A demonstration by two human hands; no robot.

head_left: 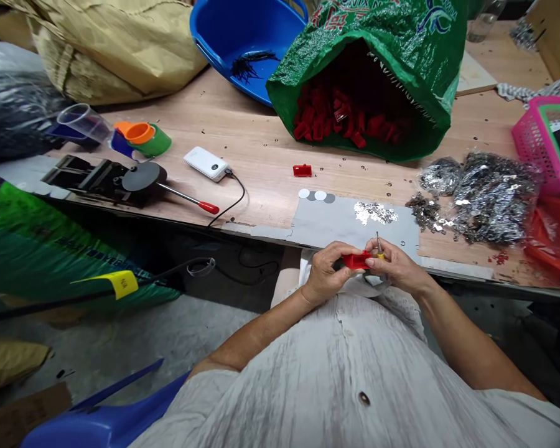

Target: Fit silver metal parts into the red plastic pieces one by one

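Observation:
My left hand (325,272) grips a small red plastic part (356,260) just off the table's front edge, above my lap. Closed around a thin tool with a yellow handle and a metal shaft (379,246), my right hand (398,267) is close against the right end of that red part. The shaft points up, and whether its far end touches the part is hidden by the fingers. In front of the hands lies a grey sheet (324,225) with a pile of small shiny metal pieces (374,213) on it. A single red part (302,170) rests farther back.
A green sack (415,140) full of red parts lies open at the back, beside a blue basin (224,43). Bagged metal pieces (492,199) and a pink basket (525,140) stand right. Left are a white power bank (206,163) and a lever tool with red-tipped handle (142,177).

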